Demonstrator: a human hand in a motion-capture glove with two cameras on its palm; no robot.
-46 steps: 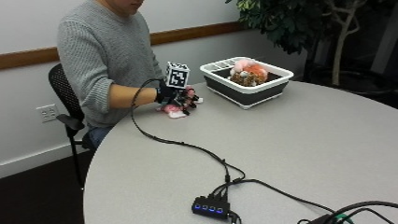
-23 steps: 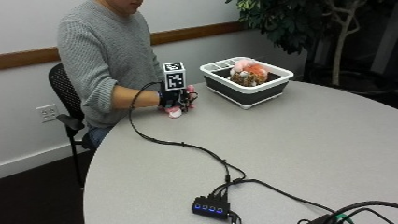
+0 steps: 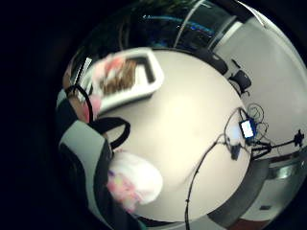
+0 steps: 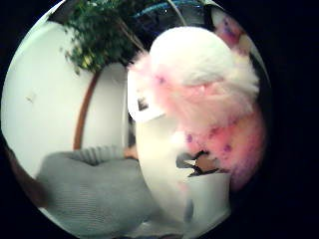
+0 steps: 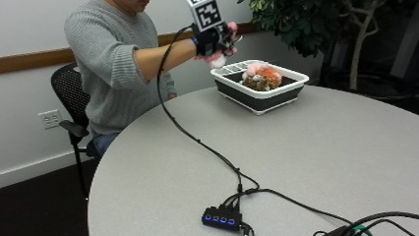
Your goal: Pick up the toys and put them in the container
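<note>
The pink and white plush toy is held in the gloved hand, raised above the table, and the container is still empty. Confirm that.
Not empty: the outside view shows the container already holding toys. The hand does hold the pink and white plush toy above the table.

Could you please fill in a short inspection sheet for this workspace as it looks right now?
Surface: round grey table, container near its far edge.
Job's things: fluffy pink-and-white plush toy held in the air above and beside the white-rimmed black container, which already holds plush toys.
Clutter: small black hub with blue lights.
Grippers: black-gloved right hand grips the plush toy.
Cables: black cable from glove to hub.
Surroundings: black mesh chair, leafy potted plant, wall outlet.
</note>
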